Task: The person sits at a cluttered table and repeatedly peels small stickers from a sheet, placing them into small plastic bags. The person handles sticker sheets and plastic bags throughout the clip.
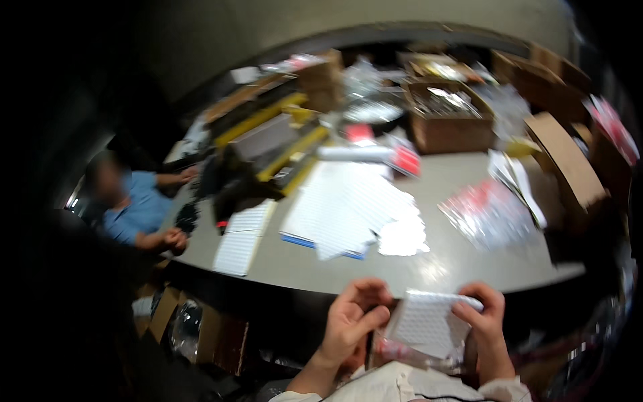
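My right hand (pixel 485 318) grips the right edge of a white sheet (pixel 429 325) printed with rows of small marks. The top right of that sheet curls over under the fingers. To its left is my left hand (pixel 351 318), fingers bent and thumb apart from them, with nothing visible between. A clear plastic bag with red print (pixel 402 354) lies below the sheet, close to my body; its contents cannot be made out. Motion blurs the scene slightly.
White papers (pixel 341 204) and a lined notebook (pixel 244 238) lie on the grey table (pixel 321 276). Clear bags with red print (pixel 489 211) are at right. Behind stands a carton of metal parts (pixel 449 130). A person in blue (pixel 137 208) sits at left.
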{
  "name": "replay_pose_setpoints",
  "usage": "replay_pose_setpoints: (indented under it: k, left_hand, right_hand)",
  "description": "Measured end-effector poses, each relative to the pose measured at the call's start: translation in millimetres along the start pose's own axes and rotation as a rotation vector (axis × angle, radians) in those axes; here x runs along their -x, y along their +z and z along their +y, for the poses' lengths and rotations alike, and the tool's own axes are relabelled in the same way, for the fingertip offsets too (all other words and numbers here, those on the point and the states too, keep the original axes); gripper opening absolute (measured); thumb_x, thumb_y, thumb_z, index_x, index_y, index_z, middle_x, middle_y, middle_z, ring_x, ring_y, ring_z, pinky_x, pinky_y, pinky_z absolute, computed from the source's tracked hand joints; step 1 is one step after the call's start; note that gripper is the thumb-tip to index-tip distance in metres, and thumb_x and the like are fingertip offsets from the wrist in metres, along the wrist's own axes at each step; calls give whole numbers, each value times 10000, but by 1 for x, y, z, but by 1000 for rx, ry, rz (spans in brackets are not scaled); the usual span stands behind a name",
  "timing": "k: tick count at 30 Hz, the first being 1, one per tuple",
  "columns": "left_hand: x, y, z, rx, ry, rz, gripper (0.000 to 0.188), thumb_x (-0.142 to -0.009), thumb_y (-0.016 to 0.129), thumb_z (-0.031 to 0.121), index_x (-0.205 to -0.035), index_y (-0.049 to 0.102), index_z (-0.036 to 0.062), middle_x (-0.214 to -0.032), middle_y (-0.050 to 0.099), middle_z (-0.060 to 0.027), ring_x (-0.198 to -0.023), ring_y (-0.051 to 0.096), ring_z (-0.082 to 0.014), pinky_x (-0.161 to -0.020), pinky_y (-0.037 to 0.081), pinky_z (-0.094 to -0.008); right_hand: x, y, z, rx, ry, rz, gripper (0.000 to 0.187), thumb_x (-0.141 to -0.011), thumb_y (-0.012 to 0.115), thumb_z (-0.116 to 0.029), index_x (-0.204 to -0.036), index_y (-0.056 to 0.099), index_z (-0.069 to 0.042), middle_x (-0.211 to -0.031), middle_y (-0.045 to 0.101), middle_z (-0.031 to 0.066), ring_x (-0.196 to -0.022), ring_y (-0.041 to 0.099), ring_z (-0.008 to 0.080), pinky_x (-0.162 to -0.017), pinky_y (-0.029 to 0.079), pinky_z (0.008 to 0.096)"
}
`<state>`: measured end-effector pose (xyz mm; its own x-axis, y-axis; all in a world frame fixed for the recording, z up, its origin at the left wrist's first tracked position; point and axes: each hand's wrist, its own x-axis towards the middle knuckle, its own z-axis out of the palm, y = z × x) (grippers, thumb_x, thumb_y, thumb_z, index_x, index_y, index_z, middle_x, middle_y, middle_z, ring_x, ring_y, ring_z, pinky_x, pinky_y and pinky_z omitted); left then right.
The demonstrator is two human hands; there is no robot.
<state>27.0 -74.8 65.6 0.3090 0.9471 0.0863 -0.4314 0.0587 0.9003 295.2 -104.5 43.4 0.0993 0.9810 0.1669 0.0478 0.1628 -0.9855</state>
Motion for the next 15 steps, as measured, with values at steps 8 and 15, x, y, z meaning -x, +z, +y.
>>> replay_pose_setpoints:
  k: [8,15]
  left_hand:
    - [1,34,-11,-170,-128,41,391,-852,734,-63,-1207,570,-54,-947,697,-112,-856,690,-135,-770,583,-254]
    - [5,19,-30,-319,-46,7,238,-902,688,-60,-1119,590,-54,-980,698,-131,-882,680,-141,-744,571,-268]
  right_hand:
    - [3,4,-5,-2,-139,-246,170,-885,742,-76,-1003,677,28,-888,706,73,-767,615,76,-672,493,230]
    - [15,-8,4,29,14,-220,208,-876,768,-60,-1025,660,37,-892,690,54,-812,642,77,-684,505,212]
